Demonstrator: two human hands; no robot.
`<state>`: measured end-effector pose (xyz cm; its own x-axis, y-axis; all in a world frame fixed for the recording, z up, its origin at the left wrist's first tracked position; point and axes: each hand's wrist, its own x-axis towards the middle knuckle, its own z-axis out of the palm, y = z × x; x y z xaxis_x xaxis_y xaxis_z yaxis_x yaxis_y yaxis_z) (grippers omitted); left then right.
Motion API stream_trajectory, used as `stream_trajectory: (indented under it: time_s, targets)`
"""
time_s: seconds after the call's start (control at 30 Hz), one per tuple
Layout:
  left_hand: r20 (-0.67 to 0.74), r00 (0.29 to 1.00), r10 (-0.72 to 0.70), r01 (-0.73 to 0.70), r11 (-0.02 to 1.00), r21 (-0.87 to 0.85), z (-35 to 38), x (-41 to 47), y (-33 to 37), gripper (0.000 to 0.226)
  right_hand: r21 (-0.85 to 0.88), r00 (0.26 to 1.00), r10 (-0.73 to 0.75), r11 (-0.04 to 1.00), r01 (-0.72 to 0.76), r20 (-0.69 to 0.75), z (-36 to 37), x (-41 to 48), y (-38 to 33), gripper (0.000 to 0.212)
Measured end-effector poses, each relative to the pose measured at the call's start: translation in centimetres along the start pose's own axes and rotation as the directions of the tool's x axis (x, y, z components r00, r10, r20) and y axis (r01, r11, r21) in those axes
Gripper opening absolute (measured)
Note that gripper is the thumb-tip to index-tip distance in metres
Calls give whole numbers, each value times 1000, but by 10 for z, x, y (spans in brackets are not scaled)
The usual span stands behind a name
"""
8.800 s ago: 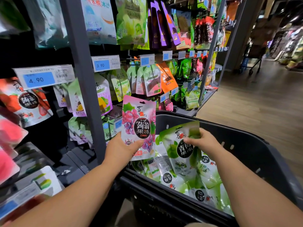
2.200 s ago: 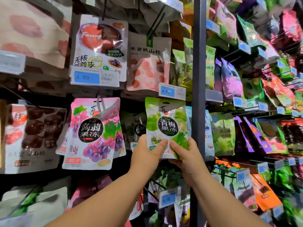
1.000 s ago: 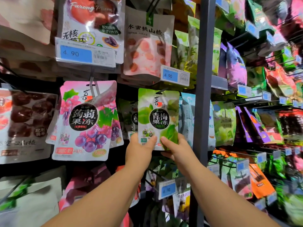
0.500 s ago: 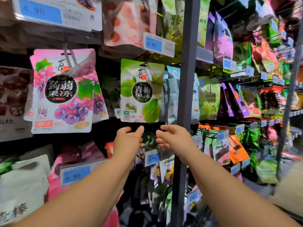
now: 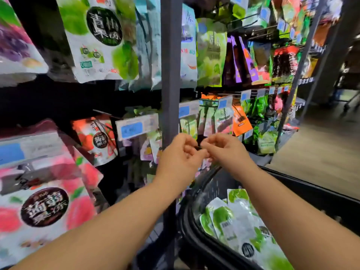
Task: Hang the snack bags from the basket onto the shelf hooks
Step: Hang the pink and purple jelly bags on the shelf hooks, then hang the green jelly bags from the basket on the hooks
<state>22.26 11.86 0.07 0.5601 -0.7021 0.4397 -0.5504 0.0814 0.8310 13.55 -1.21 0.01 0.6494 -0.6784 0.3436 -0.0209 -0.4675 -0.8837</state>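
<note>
Half a second ago my view had both hands just under the hung green snack bag (image 5: 97, 36), a little apart. Now the view has tipped down. That bag hangs on its hook at the top of the frame, free of either hand, and the basket (image 5: 188, 221) has come into sight at lower right with more green bags (image 5: 233, 223) lying in it.

The left hand (image 5: 181, 152) and right hand (image 5: 224, 151) have dropped and met in front of the grey shelf upright (image 5: 170, 75), above the basket's near rim. The fingers of both are curled, tips touching. A small dark speck sits between them, but the frame is smeared, so I cannot tell whether they pinch anything.

Left of the upright, a blue price tag (image 5: 136, 126) sits beside a red strawberry bag (image 5: 95, 139), with a large pink bag (image 5: 44, 207) lower down. To the right, more hooks of bright packets run along the aisle over a wooden floor (image 5: 321, 152).
</note>
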Motion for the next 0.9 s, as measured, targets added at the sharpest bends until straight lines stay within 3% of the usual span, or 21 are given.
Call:
stream_trajectory:
  time_s: [0.13,0.27,0.43,0.57,0.77,0.9]
  targets:
    - [299,951,-74,33,990,140,56,-8,-44,18,-201,977,212,958,-203,27,-51,-20,67,8]
    - [486,855,-182,45,959,280,94,-17,-81,17,-369,910,414,847,-382,8,-92,-47,124,9]
    - [528,818,-227,-85,860,502,109,-22,-99,21,-481,832,552,717,-504,-50,-99,-70,181,8]
    - [559,798,-225,-151,824,547,109,-22,-101,21,-686,797,602,561,-462,-45,-90,-69,199,21]
    - [568,785,-247,-138,825,549,110,-20,-111,22,-777,730,682,434,-456,-47,-81,-68,202,42]
    - [571,784,-242,-132,835,535,110,-22,-115,21,-819,694,720,402,-410,6,-78,-69,200,33]
